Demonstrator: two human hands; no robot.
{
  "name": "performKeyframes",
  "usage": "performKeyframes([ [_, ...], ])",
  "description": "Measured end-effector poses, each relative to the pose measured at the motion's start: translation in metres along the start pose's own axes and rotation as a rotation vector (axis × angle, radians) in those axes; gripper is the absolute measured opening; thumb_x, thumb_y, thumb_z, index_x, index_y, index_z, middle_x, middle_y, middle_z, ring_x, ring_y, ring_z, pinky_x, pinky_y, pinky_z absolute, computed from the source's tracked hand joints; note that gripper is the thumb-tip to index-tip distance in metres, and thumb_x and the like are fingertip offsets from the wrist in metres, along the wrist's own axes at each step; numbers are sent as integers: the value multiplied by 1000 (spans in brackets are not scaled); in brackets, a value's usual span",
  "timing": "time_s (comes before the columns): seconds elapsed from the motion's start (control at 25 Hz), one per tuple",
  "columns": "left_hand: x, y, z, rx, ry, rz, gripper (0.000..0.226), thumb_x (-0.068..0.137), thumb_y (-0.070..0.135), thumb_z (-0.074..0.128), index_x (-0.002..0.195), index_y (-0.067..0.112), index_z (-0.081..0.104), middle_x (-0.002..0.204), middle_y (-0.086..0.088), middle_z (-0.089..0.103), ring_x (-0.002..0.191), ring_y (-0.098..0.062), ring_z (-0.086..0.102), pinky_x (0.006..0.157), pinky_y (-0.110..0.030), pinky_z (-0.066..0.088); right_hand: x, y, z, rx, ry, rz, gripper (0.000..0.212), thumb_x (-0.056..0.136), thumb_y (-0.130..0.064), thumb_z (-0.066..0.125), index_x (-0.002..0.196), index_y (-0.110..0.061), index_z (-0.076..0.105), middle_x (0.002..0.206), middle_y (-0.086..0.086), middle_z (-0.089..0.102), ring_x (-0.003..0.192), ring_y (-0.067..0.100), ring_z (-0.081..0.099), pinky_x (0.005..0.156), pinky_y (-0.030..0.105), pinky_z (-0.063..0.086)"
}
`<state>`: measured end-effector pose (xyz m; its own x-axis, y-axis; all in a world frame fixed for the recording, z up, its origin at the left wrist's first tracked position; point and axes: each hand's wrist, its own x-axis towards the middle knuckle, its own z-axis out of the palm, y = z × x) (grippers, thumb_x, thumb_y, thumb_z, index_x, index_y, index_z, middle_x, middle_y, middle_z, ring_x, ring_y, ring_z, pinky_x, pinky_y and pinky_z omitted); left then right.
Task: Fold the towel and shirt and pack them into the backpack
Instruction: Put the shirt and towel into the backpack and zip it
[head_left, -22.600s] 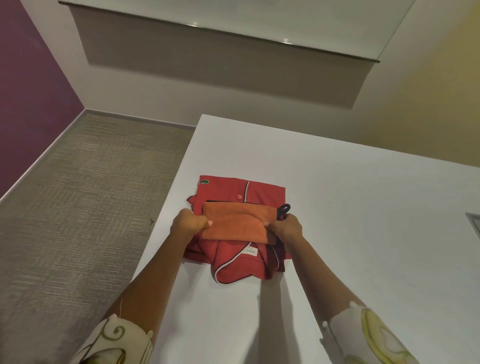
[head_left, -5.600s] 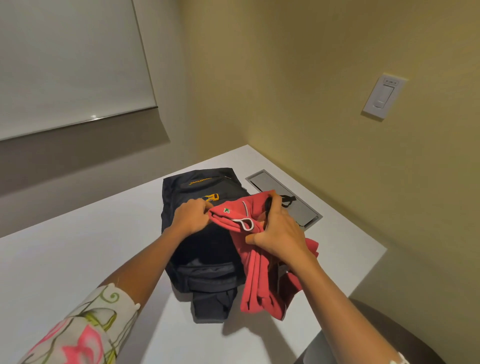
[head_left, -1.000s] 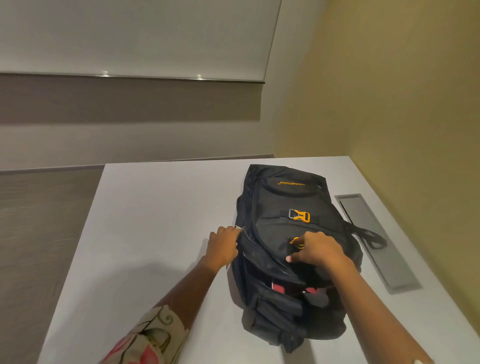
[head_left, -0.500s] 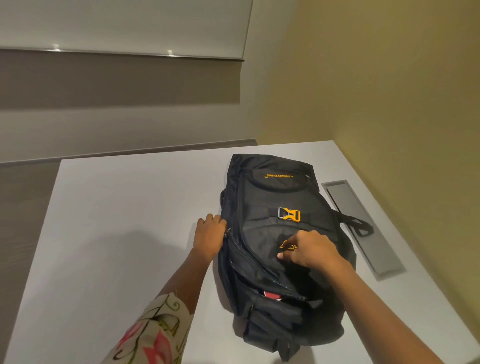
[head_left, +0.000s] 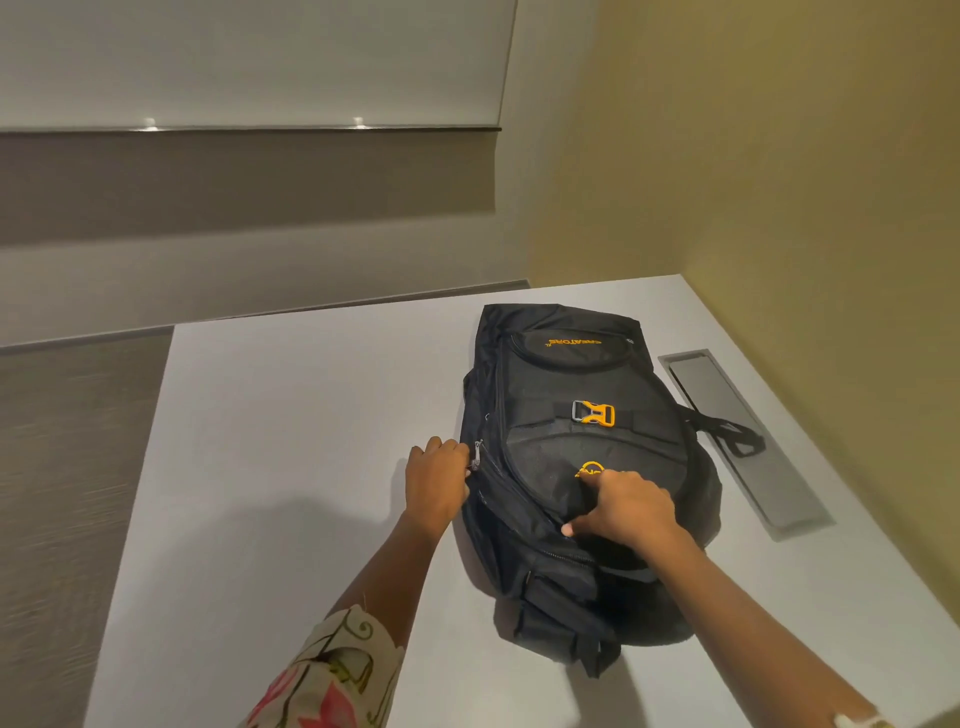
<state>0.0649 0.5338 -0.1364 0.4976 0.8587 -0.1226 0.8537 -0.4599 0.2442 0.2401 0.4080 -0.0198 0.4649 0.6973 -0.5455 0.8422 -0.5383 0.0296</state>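
Note:
A black backpack with orange lettering and an orange buckle lies flat on the white table. My left hand is at the bag's left side and pinches the metal zipper pull. My right hand rests on the front panel, fingers curled into the black fabric near the zipper line. The zipper along the near left side looks drawn together. Neither the red shirt nor the orange towel can be seen.
A grey recessed cover plate is set into the table at the right, and a black strap of the bag lies across it. A yellow wall runs close along the table's right side. Carpeted floor lies beyond the left edge.
My left hand has pulled the zipper farther along the bag's left side, away from me. The red fabric that showed in the opening a second ago is now out of sight.

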Motion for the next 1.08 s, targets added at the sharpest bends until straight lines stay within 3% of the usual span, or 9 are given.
performKeyframes([
  [0.4,-84,9,-20,-69,64,-64,28,94,30,60,121,21,61,121,-1,63,106,-19,58,95,-27,44,-9,-1,25,56,84,38,72,72,-63,73,132,-31,51,131,8,55,127,29,48,102,46,38],
  [0.68,-115,37,-37,-163,57,-85,21,95,31,59,111,18,62,112,-3,64,100,-21,57,87,-28,44,-17,-1,29,130,100,63,69,75,-57,74,135,-33,49,144,10,44,137,32,36,106,51,35],
  [0.76,-118,45,-41,-239,40,-146,23,93,34,61,110,18,64,109,-3,65,96,-21,60,84,-29,49,-26,-5,27,120,203,41,57,81,-47,71,132,-31,52,140,8,47,134,32,40,104,51,34],
  [0.84,-117,47,-41,-357,14,-222,24,93,36,61,109,19,66,107,-2,68,94,-21,64,85,-32,54,-40,-17,30,48,419,-16,42,87,-37,65,128,-27,57,133,6,53,127,30,44,100,48,35],
  [0.92,-116,46,-39,-497,-21,-300,24,93,35,62,110,18,69,108,-2,70,96,-22,65,85,-33,54,-54,-39,37,74,520,-83,31,89,-37,62,117,-22,64,122,7,60,117,30,51,92,42,40],
  [1.08,-121,44,-38,-759,-76,-387,15,92,22,61,101,17,73,108,-6,71,99,-27,63,87,-34,51,-69,-81,55,537,202,-10,34,95,-36,57,113,-8,64,119,16,62,113,37,58,85,38,48],
])
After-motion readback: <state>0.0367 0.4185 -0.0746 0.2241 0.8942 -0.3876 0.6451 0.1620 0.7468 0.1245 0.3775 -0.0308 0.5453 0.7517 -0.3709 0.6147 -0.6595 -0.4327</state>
